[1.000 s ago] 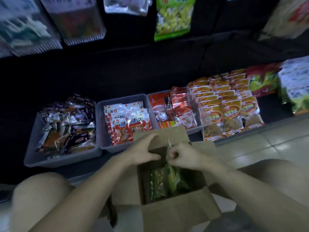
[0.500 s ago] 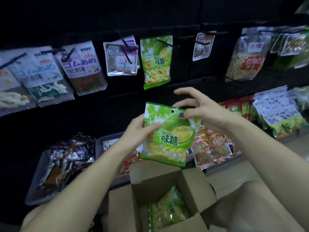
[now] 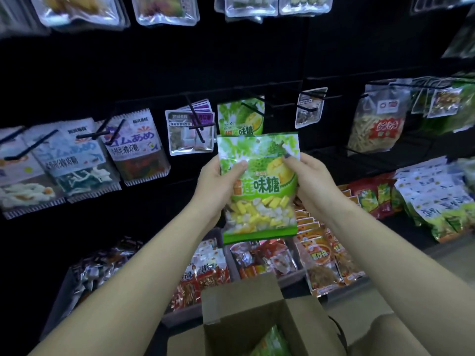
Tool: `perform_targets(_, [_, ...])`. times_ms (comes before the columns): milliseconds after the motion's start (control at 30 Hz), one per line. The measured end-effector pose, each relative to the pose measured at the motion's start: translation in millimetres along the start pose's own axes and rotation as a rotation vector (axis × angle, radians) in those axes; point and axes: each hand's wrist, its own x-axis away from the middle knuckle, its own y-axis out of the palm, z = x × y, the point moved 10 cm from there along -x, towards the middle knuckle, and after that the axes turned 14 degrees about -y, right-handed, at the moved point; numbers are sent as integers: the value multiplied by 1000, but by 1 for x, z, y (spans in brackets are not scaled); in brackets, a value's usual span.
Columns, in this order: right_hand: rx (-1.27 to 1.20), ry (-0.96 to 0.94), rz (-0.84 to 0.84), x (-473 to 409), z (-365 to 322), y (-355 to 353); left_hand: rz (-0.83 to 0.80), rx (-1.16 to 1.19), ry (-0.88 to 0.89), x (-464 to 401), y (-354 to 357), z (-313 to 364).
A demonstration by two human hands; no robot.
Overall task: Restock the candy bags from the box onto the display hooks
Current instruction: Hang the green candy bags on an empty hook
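Observation:
A green durian candy bag (image 3: 259, 191) is held upright in front of the black display wall. My left hand (image 3: 216, 186) grips its left edge, thumb on the front. My right hand (image 3: 312, 178) grips its right edge, thumb on the front as well. Just above and behind it, a matching green bag (image 3: 240, 116) hangs on a black display hook (image 3: 253, 109). The open cardboard box (image 3: 246, 304) sits below my arms, with another green candy bag (image 3: 271, 341) showing inside.
Other snack bags hang on black hooks to the left (image 3: 133, 147) and right (image 3: 377, 124). Grey bins (image 3: 180, 317) of red and silver packets line the low shelf. Orange packets (image 3: 321, 255) and green-white bags (image 3: 442, 201) lie to the right.
The candy bag came out of the box and rose toward the hooks. My right hand went from fingers spread at its top to gripping its right edge. The view tilted upward.

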Motion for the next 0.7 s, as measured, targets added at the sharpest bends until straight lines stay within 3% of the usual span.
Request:
perform_targets(267, [-79, -67, 99, -43, -22, -14, 11, -41, 20, -29, 24, 34])
perform_targets(700, [-45, 20, 143, -60, -14, -27, 53, -76, -16, -54, 35, 32])
